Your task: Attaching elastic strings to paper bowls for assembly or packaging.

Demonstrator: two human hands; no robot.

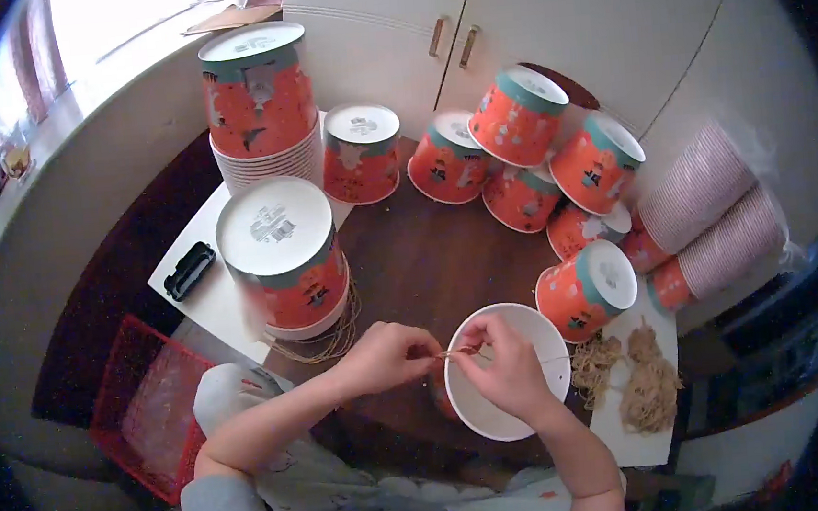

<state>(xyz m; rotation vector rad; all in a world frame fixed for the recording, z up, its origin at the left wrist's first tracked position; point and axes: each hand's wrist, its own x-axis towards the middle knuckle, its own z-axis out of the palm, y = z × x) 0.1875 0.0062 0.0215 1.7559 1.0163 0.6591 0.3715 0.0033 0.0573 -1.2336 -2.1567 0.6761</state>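
A paper bucket (484,413), orange outside and white inside, lies tilted with its open mouth facing me. My left hand (388,353) pinches a thin tan string (460,351) at the bucket's left rim. My right hand (509,368) reaches over the rim and pinches the same string from the other side, so its fingers partly hide the bucket's inside. Both hands meet at the rim, almost touching.
Stacks of upside-down orange buckets (279,256) stand at left, with loose ones (513,118) piled at the back and one (589,289) beside my right hand. Bundles of tan string (645,391) lie on a white sheet at right. A red basket (147,406) sits at lower left, sleeved bucket stacks (714,222) at far right.
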